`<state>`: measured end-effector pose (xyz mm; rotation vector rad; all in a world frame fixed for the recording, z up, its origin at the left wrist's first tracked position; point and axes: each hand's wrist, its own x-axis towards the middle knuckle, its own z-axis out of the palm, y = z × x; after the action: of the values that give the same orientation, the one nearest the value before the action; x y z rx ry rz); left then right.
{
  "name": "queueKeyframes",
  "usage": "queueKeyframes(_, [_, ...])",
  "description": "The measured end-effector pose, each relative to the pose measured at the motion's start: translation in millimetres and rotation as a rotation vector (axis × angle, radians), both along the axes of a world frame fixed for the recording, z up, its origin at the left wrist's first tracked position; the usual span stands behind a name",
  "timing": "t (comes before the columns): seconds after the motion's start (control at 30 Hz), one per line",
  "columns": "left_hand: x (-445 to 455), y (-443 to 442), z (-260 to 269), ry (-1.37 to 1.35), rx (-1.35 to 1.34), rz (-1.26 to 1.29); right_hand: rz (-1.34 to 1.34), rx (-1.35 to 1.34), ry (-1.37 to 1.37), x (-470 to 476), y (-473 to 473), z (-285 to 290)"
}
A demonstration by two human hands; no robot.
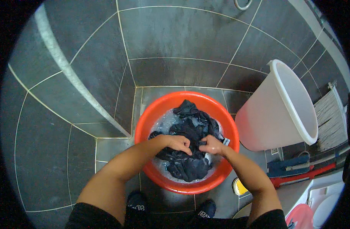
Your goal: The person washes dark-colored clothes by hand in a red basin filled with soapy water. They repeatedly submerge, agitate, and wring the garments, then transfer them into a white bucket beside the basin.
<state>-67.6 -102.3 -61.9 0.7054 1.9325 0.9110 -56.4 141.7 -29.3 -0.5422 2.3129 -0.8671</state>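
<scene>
Both of my hands are inside an orange-red plastic basin (152, 107) on the tiled floor. Dark wet cloth, likely a garment (189, 169), lies bunched up in soapy water (165, 121). My left hand (178, 143) grips a fold of it near the middle, fingers curled under. Just to the right, my right hand (212, 145) has its fingers closed on another fold, the thumb side facing the left hand. A small white label (226, 141) sticks out from the cloth beside the right wrist. The cloth under my fingers is partly hidden.
Right of the basin stands a tall whitish plastic bin (266, 117), leaning. Beyond it are a white-bristled brush or broom head (331, 120) and a red handle (304, 174). A yellow scrubbing brush (240, 187) lies by the basin. Dark tiled walls (186, 34) enclose the corner; my slippers (137, 201) are below.
</scene>
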Motion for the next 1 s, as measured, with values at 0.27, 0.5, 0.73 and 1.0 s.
queueKeyframes(0.27, [-31,-20,-47,0.335,-0.056,0.775,0.359,0.207,0.281,76,-2,70])
queueKeyframes(0.5, [-66,-22,-70,0.457,-0.229,1.01,0.294,0.242,0.173,77,50,11])
queueKeyframes(0.73, [-91,3,-70,0.416,-0.385,0.869,-0.029,0.093,0.339,85,64,5])
queueKeyframes(1.0, [-92,33,-31,0.6,0.306,1.084,-0.655,-0.414,0.057,45,65,-23])
